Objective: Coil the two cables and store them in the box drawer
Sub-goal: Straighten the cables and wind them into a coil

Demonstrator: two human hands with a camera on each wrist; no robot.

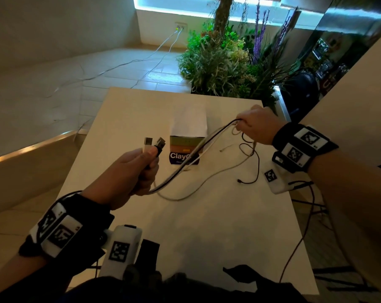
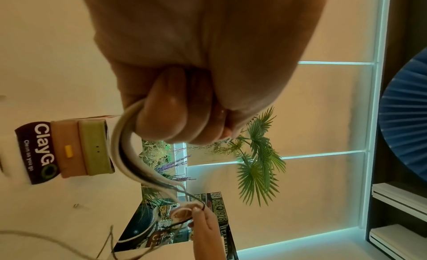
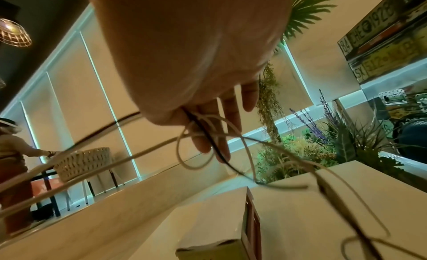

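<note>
My left hand point(image 1: 139, 169) grips a white cable point(image 1: 209, 147) and a black cable point(image 1: 198, 153) together near their plug ends, which stick up above my thumb point(image 1: 151, 152). Both run side by side up to my right hand point(image 1: 253, 127), which pinches them in a bend above the table point(image 1: 207, 226). Loose lengths hang from that hand and loop on the tabletop. In the left wrist view my curled fingers point(image 2: 175, 117) clamp the cables point(image 2: 129, 154). The right wrist view shows the cables point(image 3: 203, 136) crossing my fingers point(image 3: 221, 121). The drawer box point(image 1: 186, 147) stands behind them.
A white tracker block point(image 1: 276, 181) with a black lead lies at the table's right edge. Another marker block point(image 1: 121, 250) sits near the front edge. Plants point(image 1: 224, 62) stand beyond the far edge, and cords trail over the floor at the left.
</note>
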